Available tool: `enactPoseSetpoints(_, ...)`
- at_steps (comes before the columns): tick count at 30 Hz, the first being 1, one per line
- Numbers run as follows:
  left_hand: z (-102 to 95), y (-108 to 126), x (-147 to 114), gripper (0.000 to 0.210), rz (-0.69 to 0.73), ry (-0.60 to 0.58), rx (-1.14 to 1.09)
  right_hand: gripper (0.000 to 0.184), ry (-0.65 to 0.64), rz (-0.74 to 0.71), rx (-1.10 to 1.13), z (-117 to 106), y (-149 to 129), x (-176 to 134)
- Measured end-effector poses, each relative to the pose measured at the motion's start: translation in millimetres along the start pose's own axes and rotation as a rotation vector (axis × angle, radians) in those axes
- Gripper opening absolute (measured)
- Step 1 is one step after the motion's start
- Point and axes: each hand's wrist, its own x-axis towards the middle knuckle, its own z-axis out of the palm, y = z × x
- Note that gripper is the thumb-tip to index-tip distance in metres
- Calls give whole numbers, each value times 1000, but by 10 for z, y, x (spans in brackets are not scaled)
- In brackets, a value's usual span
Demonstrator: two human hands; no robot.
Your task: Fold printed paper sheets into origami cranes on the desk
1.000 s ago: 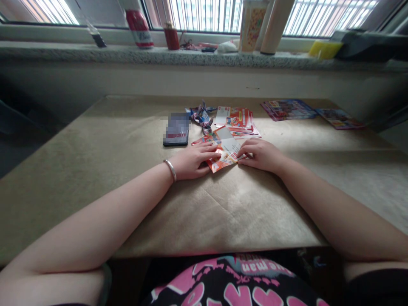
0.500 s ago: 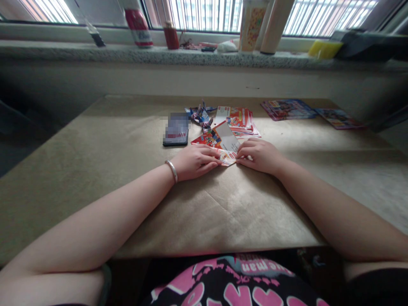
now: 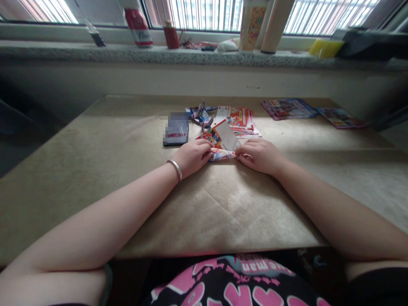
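Observation:
A printed sheet of paper, red and colourful on its left part and pale grey on its right, lies on the table with its near edge folded into a narrow strip. My left hand, with a silver bangle at the wrist, has its fingers closed on the left end of that strip. At the strip's right end, my right hand pinches the paper between thumb and fingers. Just beyond the sheet rests a stack of red and white printed papers. Folded blue paper pieces sit left of the stack.
A phone with a blurred screen lies left of the sheet. Printed booklets or sheets are at the far right of the table. On the windowsill stand a pink can, a red jar and a tall container.
The paper's near edge has been turned up into a narrower strip. My left hand has curled its fingers and shifted slightly; my right hand stays almost in place.

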Motion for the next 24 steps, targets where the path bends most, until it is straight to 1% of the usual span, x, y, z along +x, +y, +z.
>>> enactPoseSetpoints(3,26,-15,33,18,-29,12,55,26,2,14,26,17,-33,-4)
enactPoseSetpoints(8,36,-25,73,18,-52,16,89,30,-11,-66,65,56,-58,28)
enactPoseSetpoints(11,31,-5,76,11,-63,83,53,30,8,-68,86,95,-51,54)
enactPoseSetpoints(13,21,13,67,14,-18,146,26,30,43,-78,101,129,-31,66)
enactPoseSetpoints(15,5,31,51,16,82,172,35,29,92,-95,112,168,-1,72)
enactPoseSetpoints(17,-14,48,29,15,192,155,78,28,128,-99,117,204,33,73)
enactPoseSetpoints(19,-28,64,5,16,266,127,128,29,138,-91,115,229,58,71)
enactPoseSetpoints(21,-31,74,-15,20,286,102,168,29,131,-78,107,240,69,69)
enactPoseSetpoints(24,-18,75,-31,24,241,65,210,30,109,-64,97,233,63,70)
